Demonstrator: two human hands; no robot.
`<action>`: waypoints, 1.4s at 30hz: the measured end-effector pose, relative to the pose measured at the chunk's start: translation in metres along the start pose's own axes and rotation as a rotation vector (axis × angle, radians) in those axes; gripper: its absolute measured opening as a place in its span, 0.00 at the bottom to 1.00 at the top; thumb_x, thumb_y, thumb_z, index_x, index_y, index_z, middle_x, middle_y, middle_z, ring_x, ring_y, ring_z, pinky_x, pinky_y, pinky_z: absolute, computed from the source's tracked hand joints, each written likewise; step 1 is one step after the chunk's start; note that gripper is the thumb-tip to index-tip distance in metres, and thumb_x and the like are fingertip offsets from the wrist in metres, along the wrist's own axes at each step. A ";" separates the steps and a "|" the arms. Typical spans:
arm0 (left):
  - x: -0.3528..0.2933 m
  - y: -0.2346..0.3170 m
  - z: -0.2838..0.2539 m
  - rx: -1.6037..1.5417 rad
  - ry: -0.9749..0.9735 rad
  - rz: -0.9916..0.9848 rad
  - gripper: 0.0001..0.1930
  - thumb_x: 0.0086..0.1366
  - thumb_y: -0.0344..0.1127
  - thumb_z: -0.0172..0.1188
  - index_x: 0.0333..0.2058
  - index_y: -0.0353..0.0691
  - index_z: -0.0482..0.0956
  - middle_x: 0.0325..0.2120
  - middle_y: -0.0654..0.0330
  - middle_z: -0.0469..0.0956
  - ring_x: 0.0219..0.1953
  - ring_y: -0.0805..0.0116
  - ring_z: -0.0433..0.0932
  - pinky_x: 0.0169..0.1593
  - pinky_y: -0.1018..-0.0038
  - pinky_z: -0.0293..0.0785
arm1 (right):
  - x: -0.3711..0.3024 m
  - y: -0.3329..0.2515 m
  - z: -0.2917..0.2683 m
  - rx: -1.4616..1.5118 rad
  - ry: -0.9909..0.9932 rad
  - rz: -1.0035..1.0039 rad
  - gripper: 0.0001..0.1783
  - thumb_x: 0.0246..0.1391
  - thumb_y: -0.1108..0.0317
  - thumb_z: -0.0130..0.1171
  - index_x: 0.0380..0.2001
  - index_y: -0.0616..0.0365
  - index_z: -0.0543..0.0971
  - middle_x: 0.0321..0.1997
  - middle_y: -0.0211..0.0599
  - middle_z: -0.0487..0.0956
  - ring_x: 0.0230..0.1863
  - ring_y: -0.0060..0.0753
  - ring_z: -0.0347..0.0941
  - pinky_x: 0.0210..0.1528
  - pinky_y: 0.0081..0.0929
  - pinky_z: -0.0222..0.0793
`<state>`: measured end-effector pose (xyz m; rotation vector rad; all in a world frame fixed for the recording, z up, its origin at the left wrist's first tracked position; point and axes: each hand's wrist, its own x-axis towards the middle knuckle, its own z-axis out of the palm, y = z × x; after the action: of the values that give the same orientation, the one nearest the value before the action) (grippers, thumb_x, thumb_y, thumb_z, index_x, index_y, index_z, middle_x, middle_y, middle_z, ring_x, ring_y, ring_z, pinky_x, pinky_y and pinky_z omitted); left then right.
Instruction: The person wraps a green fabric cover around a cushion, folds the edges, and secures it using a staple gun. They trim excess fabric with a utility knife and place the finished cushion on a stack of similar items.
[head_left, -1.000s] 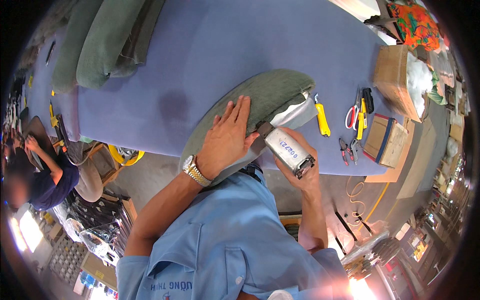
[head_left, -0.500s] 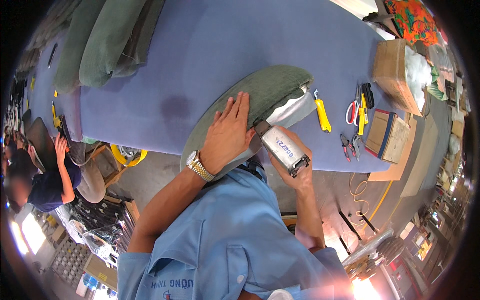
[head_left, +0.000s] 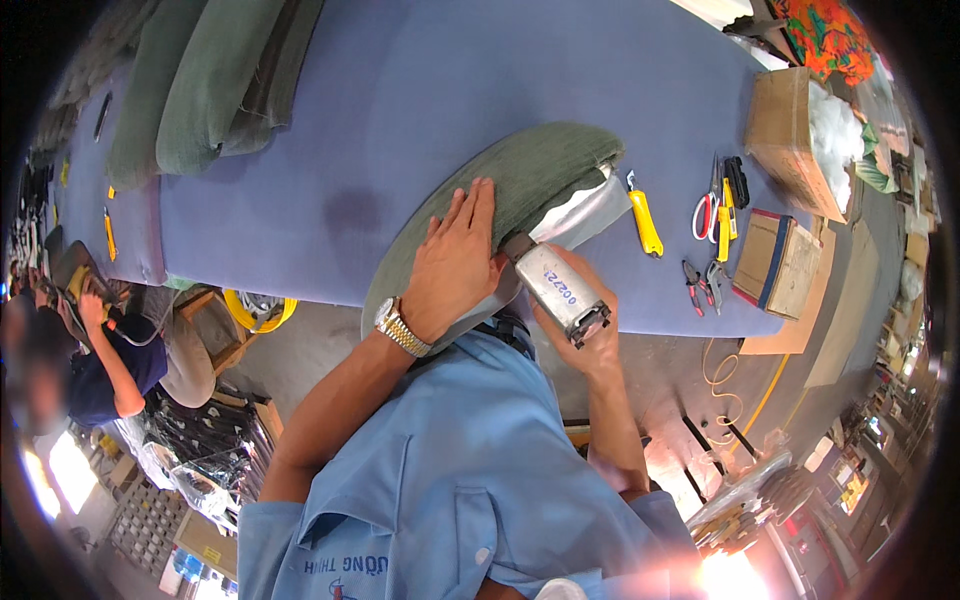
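A curved piece (head_left: 505, 165) padded in dark green fabric lies across the front edge of the blue table, a silvery-white underlayer (head_left: 585, 212) showing along its near side. My left hand (head_left: 452, 255), wearing a gold-banded watch (head_left: 402, 328), presses flat on the green fabric with its fingers stretched out; the thumb is partly hidden. In my right hand (head_left: 590, 325) is a metal staple gun (head_left: 560, 292), the fingers closed round it. Its dark nose meets the fabric's near edge, just right of my left thumb. A yellow-handled tool (head_left: 644, 222) lies just right of the padded piece.
On the table's right are scissors (head_left: 706, 215), pliers (head_left: 692, 285) and a carton with white stuffing (head_left: 800, 145). Folded green padded pieces (head_left: 215, 90) rest at the far left. Another person (head_left: 105, 360) works at left, near a yellow hose coil (head_left: 262, 308).
My staple gun has shifted slightly left and up along the fabric edge, while my left hand stays nearly in place. The person at left has drawn a hand and tool back from the table.
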<state>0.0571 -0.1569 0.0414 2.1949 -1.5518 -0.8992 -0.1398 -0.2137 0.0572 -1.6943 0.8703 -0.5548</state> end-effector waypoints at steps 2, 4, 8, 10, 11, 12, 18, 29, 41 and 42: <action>0.000 0.001 -0.003 0.000 -0.003 -0.004 0.48 0.59 0.30 0.67 0.74 0.31 0.50 0.73 0.42 0.58 0.75 0.43 0.58 0.71 0.43 0.64 | -0.006 0.004 0.002 0.023 0.014 0.010 0.37 0.42 0.81 0.69 0.61 0.64 0.77 0.53 0.48 0.84 0.52 0.37 0.83 0.55 0.28 0.75; -0.002 0.004 -0.004 -0.004 -0.016 -0.012 0.48 0.58 0.29 0.67 0.74 0.31 0.49 0.73 0.42 0.58 0.75 0.43 0.57 0.71 0.43 0.64 | -0.008 0.004 -0.001 0.012 -0.014 -0.006 0.37 0.42 0.81 0.69 0.61 0.65 0.77 0.53 0.49 0.83 0.53 0.38 0.83 0.56 0.28 0.75; -0.002 0.002 -0.001 0.001 -0.006 -0.010 0.49 0.57 0.27 0.66 0.74 0.32 0.49 0.73 0.42 0.59 0.75 0.42 0.58 0.72 0.45 0.63 | -0.007 0.001 -0.001 0.017 -0.040 0.010 0.35 0.43 0.81 0.69 0.60 0.65 0.77 0.53 0.49 0.83 0.53 0.40 0.83 0.56 0.28 0.75; -0.004 0.004 0.001 0.017 0.001 -0.015 0.50 0.55 0.27 0.67 0.74 0.32 0.49 0.72 0.41 0.61 0.74 0.42 0.59 0.72 0.49 0.63 | -0.005 -0.007 0.001 0.034 -0.053 0.080 0.35 0.44 0.81 0.68 0.60 0.64 0.77 0.52 0.49 0.83 0.53 0.38 0.83 0.56 0.28 0.75; -0.003 0.003 0.003 0.012 0.017 -0.010 0.50 0.55 0.27 0.68 0.74 0.33 0.49 0.72 0.42 0.61 0.74 0.41 0.60 0.72 0.48 0.64 | -0.004 -0.008 0.002 0.042 -0.059 0.115 0.34 0.44 0.81 0.68 0.59 0.64 0.77 0.52 0.49 0.83 0.52 0.37 0.83 0.56 0.27 0.75; -0.001 0.003 0.004 0.004 0.036 -0.005 0.51 0.55 0.28 0.68 0.74 0.34 0.49 0.72 0.42 0.61 0.74 0.41 0.60 0.71 0.48 0.65 | -0.003 -0.008 0.002 0.052 -0.071 0.119 0.34 0.44 0.81 0.68 0.59 0.64 0.77 0.51 0.48 0.83 0.52 0.36 0.83 0.56 0.27 0.74; 0.003 -0.012 -0.019 -0.129 -0.133 0.188 0.50 0.64 0.39 0.68 0.77 0.41 0.45 0.75 0.42 0.53 0.78 0.45 0.50 0.76 0.53 0.54 | -0.004 -0.005 0.008 0.083 -0.026 0.080 0.30 0.49 0.82 0.67 0.58 0.65 0.77 0.50 0.42 0.84 0.50 0.29 0.81 0.55 0.25 0.73; -0.017 -0.069 -0.005 -0.424 -0.201 0.130 0.38 0.79 0.57 0.45 0.78 0.47 0.46 0.78 0.43 0.44 0.80 0.44 0.43 0.76 0.45 0.45 | -0.005 0.005 0.014 0.042 0.043 -0.029 0.30 0.47 0.81 0.68 0.57 0.62 0.79 0.49 0.42 0.85 0.48 0.27 0.82 0.54 0.24 0.74; -0.038 -0.020 -0.007 -0.046 0.014 0.057 0.45 0.68 0.42 0.65 0.74 0.28 0.50 0.72 0.34 0.58 0.74 0.37 0.57 0.74 0.56 0.59 | -0.019 0.001 0.015 0.001 0.030 -0.026 0.34 0.46 0.79 0.70 0.60 0.63 0.77 0.54 0.47 0.84 0.51 0.37 0.85 0.53 0.28 0.77; -0.038 -0.021 -0.006 -0.039 0.014 0.057 0.45 0.68 0.43 0.64 0.74 0.30 0.50 0.72 0.36 0.57 0.74 0.38 0.57 0.73 0.53 0.61 | -0.020 0.002 0.015 -0.006 0.020 -0.009 0.34 0.46 0.79 0.70 0.61 0.63 0.77 0.55 0.48 0.84 0.51 0.38 0.85 0.54 0.28 0.77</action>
<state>0.0681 -0.1146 0.0456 2.1152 -1.5682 -0.8873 -0.1421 -0.1892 0.0520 -1.7013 0.8798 -0.5769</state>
